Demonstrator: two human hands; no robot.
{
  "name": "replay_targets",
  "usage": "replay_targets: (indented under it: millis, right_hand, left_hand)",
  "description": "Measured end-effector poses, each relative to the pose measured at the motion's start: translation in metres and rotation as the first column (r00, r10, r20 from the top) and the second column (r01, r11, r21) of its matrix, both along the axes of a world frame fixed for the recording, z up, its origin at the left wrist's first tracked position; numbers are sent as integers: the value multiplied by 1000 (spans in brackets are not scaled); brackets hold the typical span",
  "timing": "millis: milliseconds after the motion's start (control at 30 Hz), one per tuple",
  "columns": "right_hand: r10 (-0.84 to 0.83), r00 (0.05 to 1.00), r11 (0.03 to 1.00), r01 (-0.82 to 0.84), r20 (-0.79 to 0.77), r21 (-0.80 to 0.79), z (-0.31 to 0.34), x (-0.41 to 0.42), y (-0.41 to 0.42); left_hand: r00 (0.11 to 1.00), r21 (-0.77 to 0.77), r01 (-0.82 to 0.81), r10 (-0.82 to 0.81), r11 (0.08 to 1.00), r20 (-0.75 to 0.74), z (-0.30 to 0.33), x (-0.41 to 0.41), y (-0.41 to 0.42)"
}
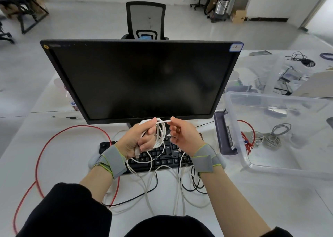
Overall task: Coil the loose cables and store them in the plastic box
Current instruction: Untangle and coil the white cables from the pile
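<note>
Hands: left hand point(142, 139) grips white cable point(159, 134) coil, right hand point(182, 135) pinches strand; keyboard point(162, 155) partly hidden.

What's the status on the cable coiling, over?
Left hand grips white cable coil; right hand pinches its strand. Plastic box to the right, grey coil inside. Red cable loose on desk.

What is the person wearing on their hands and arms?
Each wrist has a grey fabric strap with yellow-green edging, wrapped crosswise, with a rounded pale grey pod on its outer side: left wrist strap, right wrist strap. The left arm has a black sleeve pushed up. No gloves.
</note>
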State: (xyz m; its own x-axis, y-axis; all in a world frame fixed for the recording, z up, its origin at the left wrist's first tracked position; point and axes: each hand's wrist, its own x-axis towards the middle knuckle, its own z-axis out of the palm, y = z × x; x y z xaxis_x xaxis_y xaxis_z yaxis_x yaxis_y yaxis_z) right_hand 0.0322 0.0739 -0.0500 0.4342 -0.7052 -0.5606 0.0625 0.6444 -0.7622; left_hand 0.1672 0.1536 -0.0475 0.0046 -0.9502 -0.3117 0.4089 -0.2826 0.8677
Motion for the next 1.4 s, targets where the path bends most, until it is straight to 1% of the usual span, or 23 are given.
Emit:
replay_targets:
  millis: [133,233,300,433,500,567,633,700,733,800,867,933,1033,1133,1233,1267,1333,1367,1400]
  right_hand:
    - [189,981,982,-190,-39,-6,5,-2,-2]
    - [277,959,959,-280,-58,-42,9,0,-2]
    - [305,949,950,-309,-85,-40,11,3,1]
    - [249,965,966,-254,-86,-54,7,9,5]
    - [228,970,969,-235,-88,-77,2,11,7]
    - [187,976,976,-197,-112,-91,-1,13,9]
    - [130,984,986,-142,-121,-91,-3,13,10]
    - [77,989,992,-88,-124,-88,-2,12,11]
    - [61,988,992,-76,-142,-103,-1,10,11]
    - [50,985,987,-74,-164,-142,0,6,11]
    - [34,987,982,-61,-155,-176,1,3,11]
    - [-7,983,973,-35,-182,-227,1,2,11]
    - [-64,969,953,-12,-240,-302,-2,1,12]
    - [-126,966,943,46,-226,-330,-1,0,14]
    - [-162,982,937,123,-93,-325,6,-1,10]
    - [-171,981,937,134,-88,-324,6,-1,9]
    - [-181,974,941,130,-137,-313,4,-1,6]
    - [-151,975,954,100,-165,-284,3,-2,5]
    - [-87,979,970,40,-186,-241,0,-4,4]
  left_hand:
    - [981,-41,172,-175,984,-88,-2,4,5]
    - [957,-76,254,-262,964,-124,-1,6,5]
    - [952,-75,270,-277,960,-128,0,6,5]
    - [942,-77,307,-314,949,-119,6,7,6]
    - [948,-37,308,-310,951,-76,8,8,7]
    - [961,22,276,-276,961,11,10,7,7]
    - [968,82,222,-230,972,102,12,5,7]
    - [961,108,150,-170,983,216,14,4,6]
    - [943,100,120,-145,988,301,15,4,4]
    - [868,50,92,-105,994,485,16,3,2]
    - [792,-2,90,-71,996,607,16,2,0]
    - [775,-10,110,-80,994,627,17,0,-2]
    - [794,34,161,-150,986,589,17,0,-5]
    - [766,78,212,-215,974,606,17,6,-5]
    - [772,128,241,-269,962,576,14,8,-2]
    - [775,128,248,-276,960,568,13,7,-1]
    - [764,113,259,-275,959,584,12,6,-2]
    - [752,106,266,-275,958,599,13,6,-2]
    - [744,97,275,-275,957,609,14,7,-2]
